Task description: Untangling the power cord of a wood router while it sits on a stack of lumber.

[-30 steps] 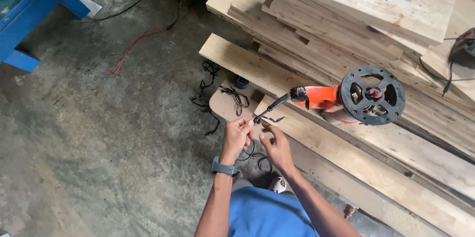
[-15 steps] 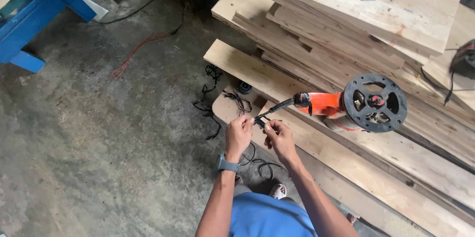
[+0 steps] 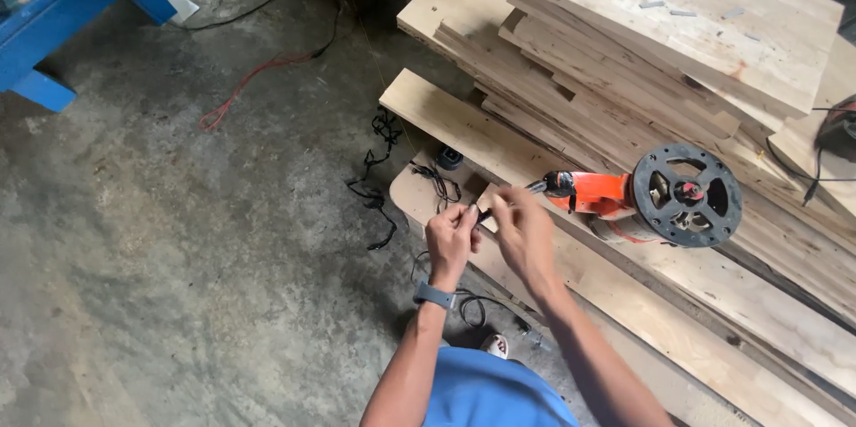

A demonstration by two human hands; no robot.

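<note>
Both hands have drawn together, fingers (image 3: 470,213) pinching the black cord (image 3: 536,186).

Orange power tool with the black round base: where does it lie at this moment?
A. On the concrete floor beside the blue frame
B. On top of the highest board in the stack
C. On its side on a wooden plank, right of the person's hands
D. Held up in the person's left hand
C: the orange power tool lies on its side on a wooden plank, just right of the right hand and left hand, which pinch its black cord.
</note>
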